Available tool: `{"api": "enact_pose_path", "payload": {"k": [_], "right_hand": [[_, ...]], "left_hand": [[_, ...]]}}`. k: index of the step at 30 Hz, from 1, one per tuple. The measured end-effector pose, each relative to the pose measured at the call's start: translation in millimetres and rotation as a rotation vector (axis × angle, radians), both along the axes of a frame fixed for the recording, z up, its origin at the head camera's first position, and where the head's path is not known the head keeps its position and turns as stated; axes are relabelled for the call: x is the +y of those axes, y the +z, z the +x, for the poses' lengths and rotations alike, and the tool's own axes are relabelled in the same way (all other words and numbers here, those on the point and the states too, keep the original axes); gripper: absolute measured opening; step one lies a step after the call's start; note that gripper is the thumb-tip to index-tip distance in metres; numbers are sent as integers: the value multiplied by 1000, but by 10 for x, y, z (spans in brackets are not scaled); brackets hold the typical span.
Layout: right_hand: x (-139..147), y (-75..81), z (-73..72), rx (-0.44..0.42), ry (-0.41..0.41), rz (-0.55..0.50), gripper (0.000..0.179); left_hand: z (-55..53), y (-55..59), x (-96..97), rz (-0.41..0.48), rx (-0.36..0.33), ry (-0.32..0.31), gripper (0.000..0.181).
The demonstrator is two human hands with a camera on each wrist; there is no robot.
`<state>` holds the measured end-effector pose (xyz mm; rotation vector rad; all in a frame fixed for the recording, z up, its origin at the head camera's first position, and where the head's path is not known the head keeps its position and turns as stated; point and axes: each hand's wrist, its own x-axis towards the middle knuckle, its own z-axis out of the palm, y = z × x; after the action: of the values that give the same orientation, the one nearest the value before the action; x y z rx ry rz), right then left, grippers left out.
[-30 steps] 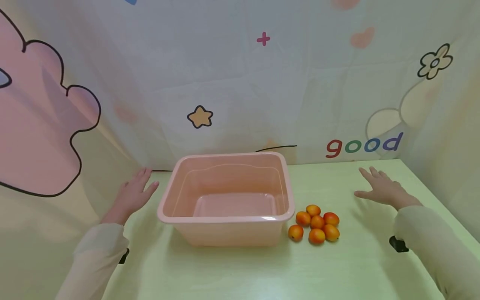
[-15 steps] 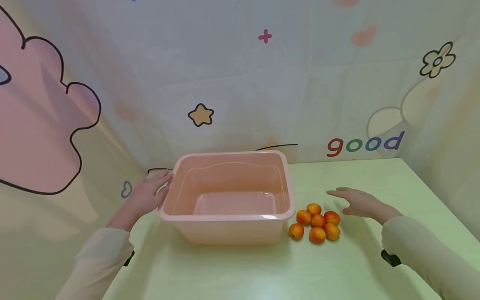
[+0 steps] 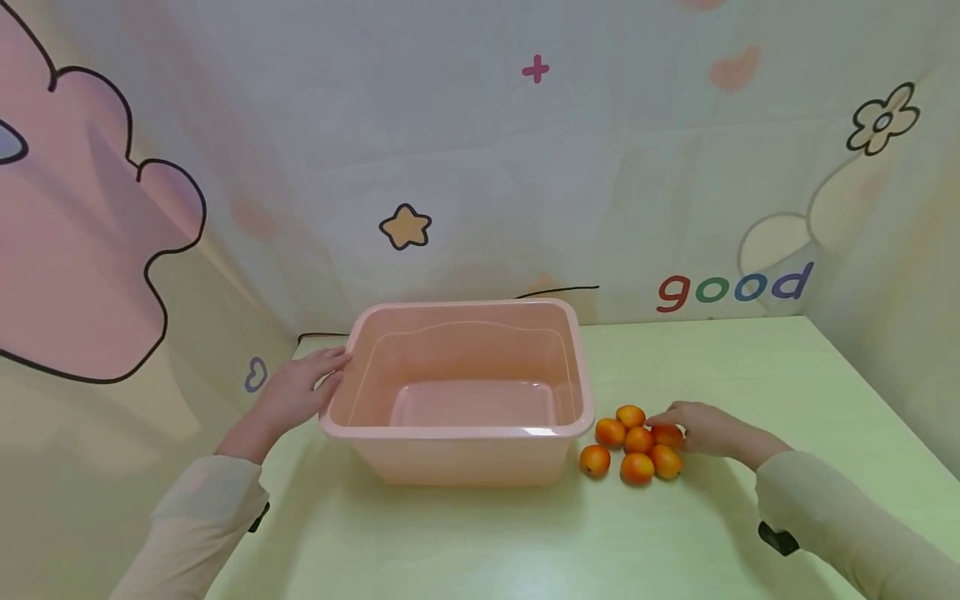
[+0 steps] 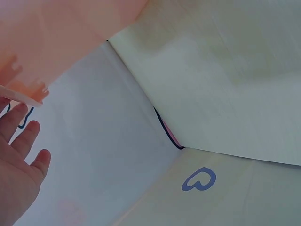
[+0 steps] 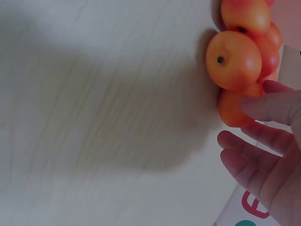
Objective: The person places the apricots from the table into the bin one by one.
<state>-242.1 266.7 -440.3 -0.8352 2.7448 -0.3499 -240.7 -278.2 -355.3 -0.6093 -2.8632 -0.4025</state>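
Note:
A pink plastic basin (image 3: 465, 461) stands on the table with a bare inside. My left hand (image 3: 296, 392) touches its left rim with extended fingers; in the left wrist view the fingertips meet the rim's underside and the thumb stands apart. To the basin's right lies a cluster of several small, oval orange-red fruits (image 3: 637, 468). At the cluster's right side, my right hand (image 3: 708, 429) holds one orange-red fruit (image 5: 229, 110) between thumb and index finger. That fruit still sits against its neighbours. The other right fingers are spread below it in the right wrist view.
A pale green table (image 3: 480, 542) carries everything. Behind it hangs a printed cloth (image 3: 480, 167) with a star and the word "good", and similar cloth closes off both sides. The cluster lies close to the basin's right wall.
My left hand has moved right from the air onto the basin's rim. My right hand has come left and down to the fruits, its thumb and index finger closing on one.

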Motion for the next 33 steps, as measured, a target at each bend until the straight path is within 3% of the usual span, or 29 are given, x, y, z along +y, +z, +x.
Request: {"api": "enact_pose_path", "payload": {"k": [9, 16, 22, 33], "right_hand": [[-21, -57, 18, -25, -56, -40, 35], [-48, 71, 5, -67, -133, -12, 37], [-105, 387, -46, -93, -153, -23, 35], [-417, 1241, -131, -91, -93, -26, 34]], "left_hand": [[-16, 9, 4, 72, -60, 18, 38], [-11, 31, 2, 78, -105, 30, 39], [-11, 37, -4, 74, -121, 36, 40], [-5, 53, -6, 75, -133, 44, 40]]}}
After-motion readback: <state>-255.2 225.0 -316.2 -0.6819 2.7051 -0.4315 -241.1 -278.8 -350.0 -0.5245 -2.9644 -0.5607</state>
